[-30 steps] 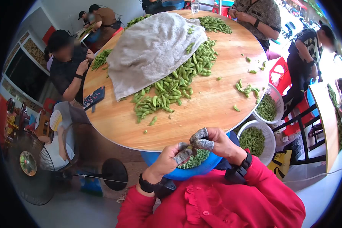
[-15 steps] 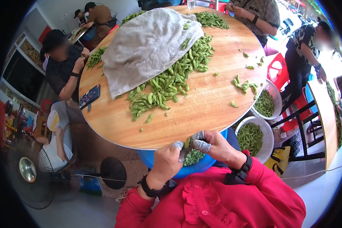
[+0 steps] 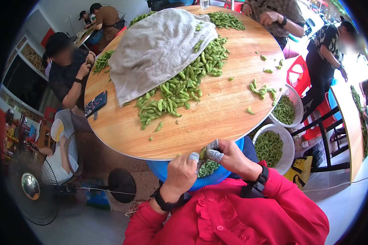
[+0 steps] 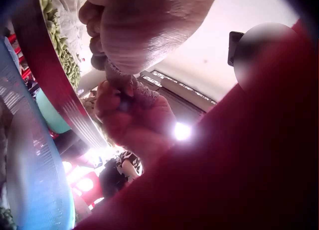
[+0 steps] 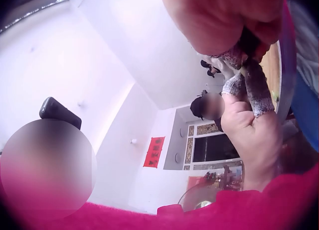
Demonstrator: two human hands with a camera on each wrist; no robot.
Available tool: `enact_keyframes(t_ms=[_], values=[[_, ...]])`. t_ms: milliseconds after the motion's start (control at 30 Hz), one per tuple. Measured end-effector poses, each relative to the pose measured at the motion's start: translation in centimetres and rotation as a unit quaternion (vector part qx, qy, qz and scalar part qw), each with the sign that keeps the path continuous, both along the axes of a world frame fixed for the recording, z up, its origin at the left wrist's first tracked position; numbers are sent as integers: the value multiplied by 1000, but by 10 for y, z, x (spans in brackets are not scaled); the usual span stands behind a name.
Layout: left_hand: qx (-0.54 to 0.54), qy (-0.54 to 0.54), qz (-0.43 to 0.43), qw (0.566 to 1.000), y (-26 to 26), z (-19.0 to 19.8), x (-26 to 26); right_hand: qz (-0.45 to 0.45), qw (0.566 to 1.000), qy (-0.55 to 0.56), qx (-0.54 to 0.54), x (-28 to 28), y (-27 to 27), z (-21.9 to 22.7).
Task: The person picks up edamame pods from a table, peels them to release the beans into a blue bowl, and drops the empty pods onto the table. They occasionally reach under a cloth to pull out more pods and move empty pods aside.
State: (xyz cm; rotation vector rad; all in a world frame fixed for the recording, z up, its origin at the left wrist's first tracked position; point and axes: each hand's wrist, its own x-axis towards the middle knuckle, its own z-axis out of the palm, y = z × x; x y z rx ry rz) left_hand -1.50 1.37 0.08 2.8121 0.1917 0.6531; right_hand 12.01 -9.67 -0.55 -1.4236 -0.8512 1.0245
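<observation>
A green edamame pod (image 3: 202, 152) shows between the two hands in the head view, over the blue basin (image 3: 229, 173). My left hand (image 3: 180, 172) pinches it from the left, with the back of the hand upward. From the other side my right hand (image 3: 232, 158) grips it between thumb and fingers. Grey knitted covers (image 3: 215, 154) wrap the thumb and fingertips. Shelled green beans (image 3: 208, 168) lie in the basin below. In both wrist views the fingertips meet, and the fingers mostly hide the pod.
On the round wooden table (image 3: 225, 110), a grey towel (image 3: 159, 49) covers part of a heap of pods (image 3: 171, 96). White baskets (image 3: 292, 153) of pods stand at the right. A fan (image 3: 30, 185) is at the left. Other people sit or stand around.
My left hand has turned over so its back faces up, and the green pod has come into sight between the fingertips. The person at the back right has moved their hands apart.
</observation>
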Motion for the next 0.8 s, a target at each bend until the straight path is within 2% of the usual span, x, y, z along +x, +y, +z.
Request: enact_keyframes(t_ms=[33,133,200,267,333,433,500,533,633,700,800], values=[[-4,-16,0,1000,0,-2,1,-8,1000,-7,-28,0,0,0],[-82,-47,-3,996,3,-17,0,8,998,59,1,0,2,-4],[-249,-89,-4,964,-2,-19,0,3,992,103,67,-4,3,-6],[-433,-101,6,896,-6,-20,-2,3,985,124,117,-6,5,-5],[-621,-82,28,779,-9,-18,-5,8,981,122,150,-7,5,-2],[-468,-35,40,882,-6,-8,-5,-5,985,103,139,-7,5,1],[-300,-37,42,952,-11,1,-3,-4,988,100,114,-6,5,1],[-211,-37,43,976,-11,4,-3,-3,990,99,103,-5,6,1],[-112,-49,10,992,-3,-1,-5,34,990,80,113,-5,6,7],[-199,-76,24,977,-7,-3,-4,26,987,98,123,-9,6,7],[-375,-96,31,922,-11,-9,-6,17,985,81,150,-10,8,3]])
